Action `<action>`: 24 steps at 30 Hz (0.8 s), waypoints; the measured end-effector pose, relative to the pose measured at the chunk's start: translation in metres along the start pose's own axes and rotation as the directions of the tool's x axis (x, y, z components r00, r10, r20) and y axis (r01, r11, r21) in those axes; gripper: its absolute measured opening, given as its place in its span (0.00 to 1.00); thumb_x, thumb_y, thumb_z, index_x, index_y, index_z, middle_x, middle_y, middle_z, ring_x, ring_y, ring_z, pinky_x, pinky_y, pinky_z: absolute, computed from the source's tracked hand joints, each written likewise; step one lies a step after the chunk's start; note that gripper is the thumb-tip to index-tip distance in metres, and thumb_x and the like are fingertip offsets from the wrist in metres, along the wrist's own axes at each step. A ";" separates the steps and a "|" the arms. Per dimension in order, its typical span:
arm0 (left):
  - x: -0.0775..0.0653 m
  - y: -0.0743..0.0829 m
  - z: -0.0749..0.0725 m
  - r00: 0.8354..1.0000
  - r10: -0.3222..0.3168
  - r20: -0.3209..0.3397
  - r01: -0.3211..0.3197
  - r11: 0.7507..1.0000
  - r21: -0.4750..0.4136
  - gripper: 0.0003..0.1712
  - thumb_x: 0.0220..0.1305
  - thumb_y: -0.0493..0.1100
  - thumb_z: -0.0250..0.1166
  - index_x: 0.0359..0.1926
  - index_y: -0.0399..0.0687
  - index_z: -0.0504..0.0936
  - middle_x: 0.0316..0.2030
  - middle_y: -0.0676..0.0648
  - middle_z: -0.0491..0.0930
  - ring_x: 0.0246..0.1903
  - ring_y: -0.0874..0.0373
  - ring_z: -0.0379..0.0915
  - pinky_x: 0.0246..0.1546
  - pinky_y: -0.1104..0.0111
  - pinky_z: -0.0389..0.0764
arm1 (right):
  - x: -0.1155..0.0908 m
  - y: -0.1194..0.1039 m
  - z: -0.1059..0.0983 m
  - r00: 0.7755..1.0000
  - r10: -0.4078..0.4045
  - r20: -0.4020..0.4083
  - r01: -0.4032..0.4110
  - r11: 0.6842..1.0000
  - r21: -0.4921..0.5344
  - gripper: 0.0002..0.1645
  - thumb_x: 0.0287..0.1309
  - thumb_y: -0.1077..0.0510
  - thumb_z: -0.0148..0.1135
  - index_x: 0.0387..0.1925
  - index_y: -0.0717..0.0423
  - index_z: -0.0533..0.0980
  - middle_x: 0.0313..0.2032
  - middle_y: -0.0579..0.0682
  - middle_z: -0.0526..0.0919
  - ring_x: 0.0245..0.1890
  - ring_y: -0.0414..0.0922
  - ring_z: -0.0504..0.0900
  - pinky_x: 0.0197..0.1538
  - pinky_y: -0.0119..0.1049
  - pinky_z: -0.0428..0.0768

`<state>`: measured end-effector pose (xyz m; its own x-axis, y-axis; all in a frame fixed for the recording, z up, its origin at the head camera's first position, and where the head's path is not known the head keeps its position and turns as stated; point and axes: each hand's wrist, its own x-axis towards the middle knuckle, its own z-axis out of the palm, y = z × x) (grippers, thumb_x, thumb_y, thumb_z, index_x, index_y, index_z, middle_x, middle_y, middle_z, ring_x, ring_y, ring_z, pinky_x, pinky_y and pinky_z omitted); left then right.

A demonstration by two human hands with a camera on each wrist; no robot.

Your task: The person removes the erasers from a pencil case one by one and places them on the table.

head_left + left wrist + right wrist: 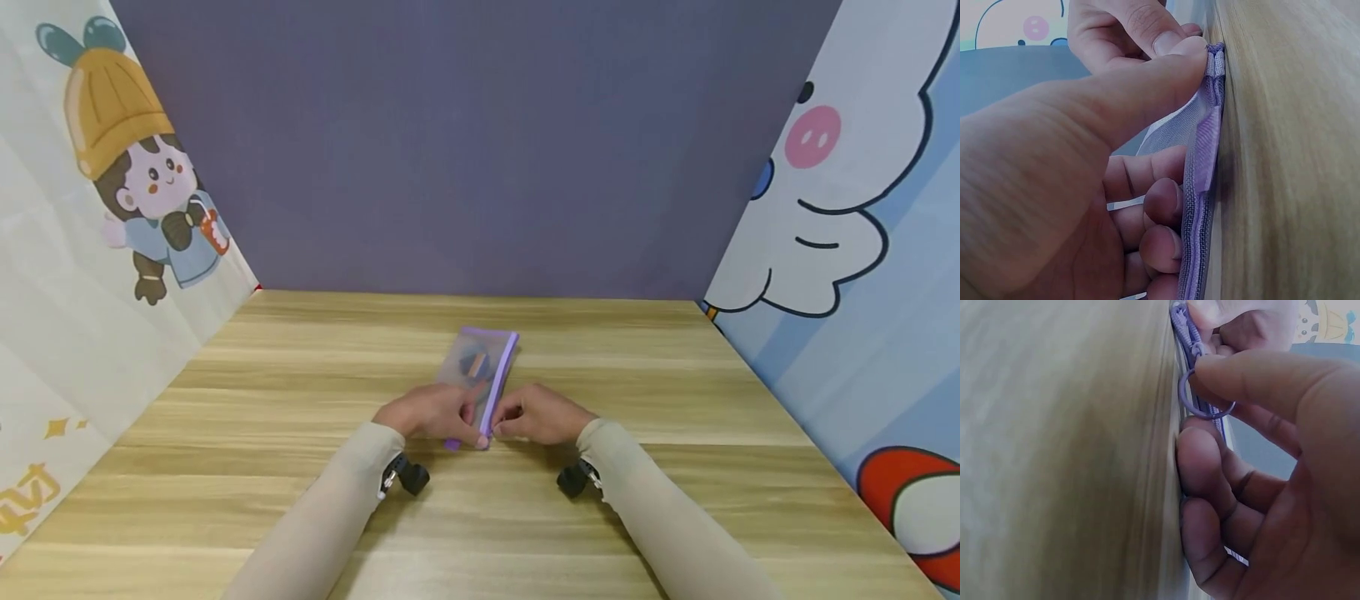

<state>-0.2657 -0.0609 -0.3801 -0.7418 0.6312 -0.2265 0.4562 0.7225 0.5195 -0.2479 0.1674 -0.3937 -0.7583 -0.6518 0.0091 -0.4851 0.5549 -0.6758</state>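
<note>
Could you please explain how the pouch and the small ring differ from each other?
The pouch is much larger than the ring. The pouch is flat and four-sided, whereas the ring is a round loop. The pouch is translucent with purple edges, while the ring is purple all over. The left hand grips the pouch near its corner; the right hand pinches the ring. They share the purple colour.

Purple ring (pixel 1209 417) in the fingers (pixel 1200 461)
</note>
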 end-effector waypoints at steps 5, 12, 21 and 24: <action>-0.001 -0.001 -0.001 1.000 -0.012 -0.004 0.012 1.000 -0.001 0.23 0.53 0.65 0.73 0.28 0.52 0.80 0.22 0.55 0.80 0.19 0.62 0.66 0.21 0.68 0.66 | 0.001 -0.002 0.000 1.000 0.004 -0.005 -0.004 1.000 0.000 0.04 0.63 0.58 0.68 0.32 0.45 0.85 0.31 0.36 0.85 0.31 0.37 0.79 0.37 0.35 0.78; -0.002 -0.001 -0.003 1.000 -0.020 0.006 0.020 1.000 -0.021 0.21 0.54 0.62 0.74 0.29 0.53 0.79 0.22 0.55 0.79 0.19 0.62 0.66 0.22 0.68 0.65 | 0.004 -0.004 -0.001 1.000 0.007 -0.003 -0.007 1.000 -0.008 0.04 0.63 0.59 0.68 0.33 0.46 0.85 0.30 0.35 0.84 0.28 0.35 0.77 0.34 0.33 0.76; 0.001 0.000 -0.002 1.000 -0.020 0.021 0.020 1.000 -0.022 0.34 0.54 0.62 0.74 0.54 0.46 0.79 0.22 0.54 0.80 0.19 0.63 0.68 0.22 0.69 0.66 | 0.004 0.000 -0.001 1.000 -0.002 -0.001 0.002 1.000 0.000 0.04 0.63 0.59 0.68 0.32 0.47 0.85 0.29 0.36 0.84 0.28 0.36 0.77 0.33 0.33 0.76; 0.001 0.000 -0.001 1.000 -0.019 0.023 0.020 0.999 -0.031 0.33 0.54 0.61 0.75 0.55 0.51 0.77 0.22 0.54 0.81 0.19 0.62 0.68 0.22 0.68 0.66 | 0.003 0.001 0.000 1.000 -0.001 -0.007 0.001 1.000 0.002 0.04 0.62 0.59 0.68 0.32 0.47 0.85 0.29 0.37 0.84 0.28 0.37 0.77 0.33 0.34 0.76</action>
<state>-0.2675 -0.0605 -0.3793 -0.7385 0.6239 -0.2555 0.4259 0.7256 0.5405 -0.2508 0.1661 -0.3938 -0.7610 -0.6486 0.0150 -0.4848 0.5531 -0.6775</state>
